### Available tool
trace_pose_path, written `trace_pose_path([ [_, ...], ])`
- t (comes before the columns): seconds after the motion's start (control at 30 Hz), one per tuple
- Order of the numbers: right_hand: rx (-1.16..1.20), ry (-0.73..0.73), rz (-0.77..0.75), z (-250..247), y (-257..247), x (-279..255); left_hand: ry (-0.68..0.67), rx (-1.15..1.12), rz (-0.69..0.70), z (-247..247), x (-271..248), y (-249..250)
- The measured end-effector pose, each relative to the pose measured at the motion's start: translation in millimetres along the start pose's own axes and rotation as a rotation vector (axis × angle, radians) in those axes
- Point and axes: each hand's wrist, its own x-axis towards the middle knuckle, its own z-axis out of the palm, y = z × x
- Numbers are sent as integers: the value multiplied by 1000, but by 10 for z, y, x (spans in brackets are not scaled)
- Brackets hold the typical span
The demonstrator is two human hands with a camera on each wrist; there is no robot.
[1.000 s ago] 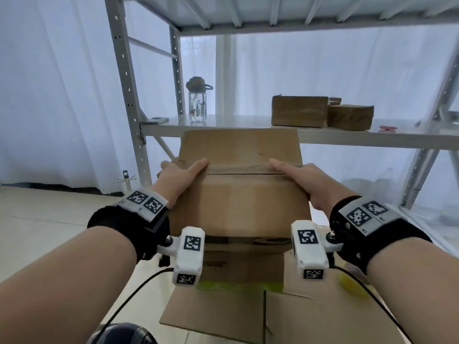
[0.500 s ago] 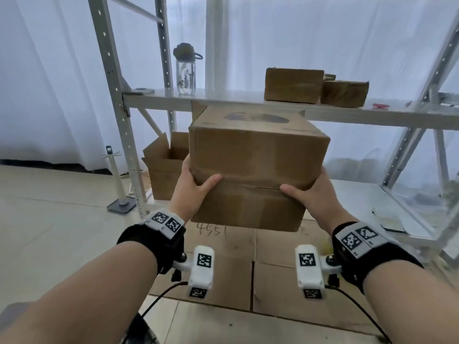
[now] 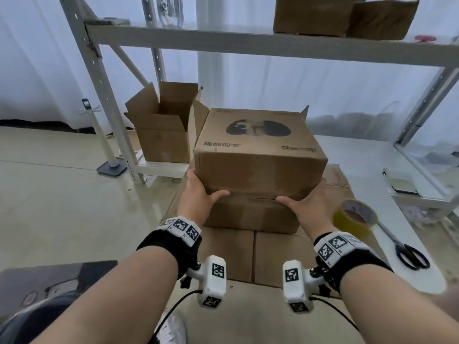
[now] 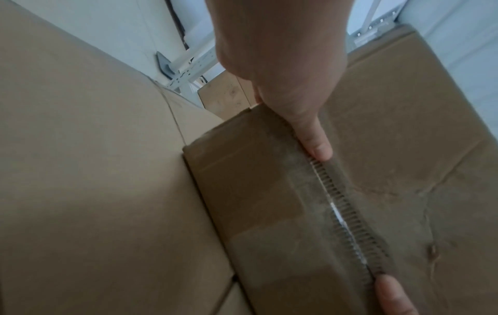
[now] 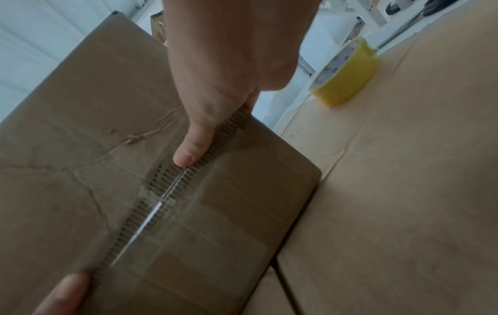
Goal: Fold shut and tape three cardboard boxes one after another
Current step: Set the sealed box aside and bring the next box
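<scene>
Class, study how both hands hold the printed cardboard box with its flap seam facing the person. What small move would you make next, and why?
Probably keep the thumbs on the seam and set the box down on the flattened cardboard, seam up. The left hand and right hand pinch two untaped flaps together, and the yellow tape roll lies beside the right hand.

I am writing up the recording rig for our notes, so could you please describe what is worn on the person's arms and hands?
Both forearms are bare, with no sleeves or gloves. The left hand and right hand each have a black wrist strap topped with white blocks printed with black square markers. A white camera housing bearing similar markers hangs under each wrist, with a thin black cable trailing back.
</scene>
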Motion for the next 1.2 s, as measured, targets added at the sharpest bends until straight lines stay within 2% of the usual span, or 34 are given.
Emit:
trace_pose_path([
  [0.07, 43, -68, 2, 18, 84, 42, -28, -38, -11, 9, -20, -57],
  [0.13, 192, -114, 49, -16, 38, 41, -62, -179, -40, -7, -73, -10],
  [0.2, 318, -63, 90, -72, -135, 90, -42, -346, -53, -78, -92, 162],
  [0.3, 432, 90, 69, -133, -426, 291, -5, -482, -55, -241, 75, 471],
  [0.37, 403, 91, 76, -172, -519, 421, -59, -483, -131, -356, 230, 586],
  [0.47, 301, -111, 133, -265, -518, 532, -174, -400, -314, -502, 332, 675],
  [0.53, 281, -208, 100, -328, -534, 537, -201, -351, -370, -522, 367, 649],
  [0.63, 265, -213, -45, -414, -596, 579, -155, -406, -332, -517, 457, 642],
  [0.73, 305, -227, -125, -440, -641, 593, -104, -441, -234, -557, 480, 663],
  [0.8, 326, -279, -132, -395, -616, 570, -89, -441, -189, -581, 477, 612],
  [0.93, 181, -377, -51, -251, -478, 521, -69, -363, -218, -598, 491, 533],
  [1.07, 242, -267, 28, -144, -558, 491, 67, -386, -181, -589, 598, 496],
  [1.2, 210, -52, -73, -130, -765, 590, 107, -426, -178, -589, 599, 559],
])
